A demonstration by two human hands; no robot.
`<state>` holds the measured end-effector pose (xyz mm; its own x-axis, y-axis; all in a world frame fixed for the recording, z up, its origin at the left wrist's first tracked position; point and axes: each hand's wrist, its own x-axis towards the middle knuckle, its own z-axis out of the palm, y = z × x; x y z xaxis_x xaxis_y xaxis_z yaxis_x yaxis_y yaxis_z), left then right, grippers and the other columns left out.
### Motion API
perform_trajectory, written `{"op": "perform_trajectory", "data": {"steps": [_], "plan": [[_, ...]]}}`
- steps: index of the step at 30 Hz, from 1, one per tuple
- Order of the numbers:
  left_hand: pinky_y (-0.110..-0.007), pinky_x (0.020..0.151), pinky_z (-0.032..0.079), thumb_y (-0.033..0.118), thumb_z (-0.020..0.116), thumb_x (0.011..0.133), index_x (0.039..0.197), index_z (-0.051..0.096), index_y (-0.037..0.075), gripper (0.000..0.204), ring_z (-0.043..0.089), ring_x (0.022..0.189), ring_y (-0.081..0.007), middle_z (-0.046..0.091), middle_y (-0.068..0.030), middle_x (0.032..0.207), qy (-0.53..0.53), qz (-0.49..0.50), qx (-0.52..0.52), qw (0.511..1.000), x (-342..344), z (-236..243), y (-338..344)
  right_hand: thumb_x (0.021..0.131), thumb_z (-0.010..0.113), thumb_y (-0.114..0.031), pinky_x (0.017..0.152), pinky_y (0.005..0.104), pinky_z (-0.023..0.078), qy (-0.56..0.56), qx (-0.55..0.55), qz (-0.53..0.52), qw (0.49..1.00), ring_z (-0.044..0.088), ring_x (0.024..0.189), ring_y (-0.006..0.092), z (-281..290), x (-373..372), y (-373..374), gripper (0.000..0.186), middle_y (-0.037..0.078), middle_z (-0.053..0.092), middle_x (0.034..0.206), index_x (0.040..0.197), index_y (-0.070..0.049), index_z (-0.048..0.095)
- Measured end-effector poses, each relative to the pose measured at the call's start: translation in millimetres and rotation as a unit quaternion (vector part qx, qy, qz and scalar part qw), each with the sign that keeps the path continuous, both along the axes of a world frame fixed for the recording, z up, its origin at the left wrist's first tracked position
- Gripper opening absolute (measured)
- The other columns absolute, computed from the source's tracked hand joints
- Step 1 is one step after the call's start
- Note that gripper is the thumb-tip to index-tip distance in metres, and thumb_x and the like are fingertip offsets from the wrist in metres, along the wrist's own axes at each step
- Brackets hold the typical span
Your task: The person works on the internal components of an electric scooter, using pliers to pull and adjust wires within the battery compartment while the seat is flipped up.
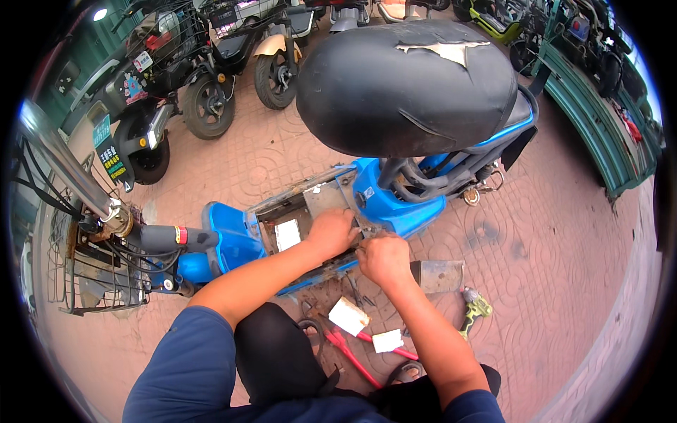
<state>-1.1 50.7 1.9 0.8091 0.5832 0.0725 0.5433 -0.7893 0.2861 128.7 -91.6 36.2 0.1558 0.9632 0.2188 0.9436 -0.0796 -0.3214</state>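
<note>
My left hand point(331, 231) is at the rear end of the open floor compartment point(254, 227) of a blue electric scooter point(229, 233), fingers curled on something I cannot make out. My right hand point(381, 257) is just to its right and a little lower, fingers also curled, with what they grip hidden. Both are just below the blue rear cowl point(395, 208). Inside the compartment lie a white rectangular piece point(287, 234) and a dull metal plate point(317, 197). A black seat point(402, 92) with torn covering overhangs the rear.
A green drill point(474, 310), red-handled long tool point(358, 356), metal box point(441, 275) and two white pieces point(348, 316) lie on the pavement. Parked scooters point(211, 106) stand behind. A green cargo bed point(585, 134) is at right. A wire basket point(77, 275) is at left.
</note>
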Motion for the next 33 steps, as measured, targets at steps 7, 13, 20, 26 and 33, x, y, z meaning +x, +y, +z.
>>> {"op": "perform_trajectory", "data": {"steps": [7,13,20,26,33], "plan": [[-0.053,0.083,0.054,0.028,0.066,0.099,0.106,0.071,0.002,0.028,0.068,0.099,-0.0441,0.071,-0.0222,0.100,-0.062,0.045,-0.089,0.993,-1.1,-19.3,18.8,0.086,0.074,-0.029,0.073,0.0426,0.059,-0.068,-0.116,0.043,0.990,0.076,0.083,0.0301,7.0,2.3,8.9,0.021,0.014,0.076,0.083,0.081,-0.010,0.080],[-0.049,0.086,0.053,0.029,0.070,0.098,0.104,0.078,0.005,0.026,0.067,0.100,-0.0424,0.071,-0.0198,0.103,-0.181,0.038,-0.172,0.968,-15.2,-22.3,27.0,0.088,0.070,-0.025,0.085,0.0414,0.060,-0.149,-0.372,0.122,0.908,0.077,0.106,0.0275,28.1,2.4,43.1,0.029,0.014,0.080,0.110,0.109,-0.009,0.081],[-0.045,0.083,0.053,0.026,0.071,0.098,0.103,0.077,0.003,0.024,0.068,0.093,-0.0385,0.070,-0.0183,0.095,-0.228,0.020,-0.214,0.950,-0.2,-31.0,30.1,0.090,0.067,-0.028,0.090,0.0427,0.060,-0.106,-0.495,0.091,0.858,0.074,0.116,0.0284,27.8,6.1,75.5,0.033,0.013,0.077,0.124,0.114,-0.011,0.081],[-0.046,0.082,0.053,0.026,0.070,0.099,0.102,0.076,0.002,0.025,0.068,0.092,-0.0396,0.070,-0.0186,0.095,-0.223,0.061,-0.228,0.946,-5.6,-25.2,29.2,0.090,0.066,-0.026,0.085,0.0424,0.061,-0.045,-0.357,0.012,0.933,0.077,0.104,0.0320,26.6,-4.2,46.6,0.026,0.015,0.080,0.109,0.101,-0.008,0.082],[-0.046,0.082,0.053,0.026,0.071,0.099,0.103,0.077,0.002,0.025,0.069,0.093,-0.0401,0.071,-0.0190,0.098,-0.227,0.062,-0.227,0.945,-7.2,-23.6,28.7,0.089,0.071,-0.033,0.083,0.0407,0.061,-0.040,-0.320,-0.002,0.947,0.077,0.101,0.0314,20.5,-3.1,38.9,0.029,0.016,0.080,0.105,0.098,-0.007,0.081]]}}
